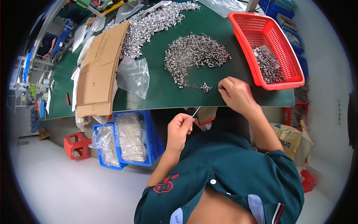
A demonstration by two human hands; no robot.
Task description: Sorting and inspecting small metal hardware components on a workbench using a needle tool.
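At the green worktable (160,93), my left hand (179,128) pinches a thin metal pin (196,111) just below the table's near edge at mid-frame, fingers closed tight on its lower end, tip angled up toward my right hand (235,93). That hand rests on the mat with fingertips drawn together beside a little cluster of small metal pieces (204,87); whether they grip 1 I cannot tell. A steady pin and 1 piece at a time look like the way to thread cleanly. The main heap of pieces (195,54) lies above, the red basket (291,80) bounds the right, flattened cardboard (99,71) and a clear bag (133,76) the left, leaving bare mat between for my hands.
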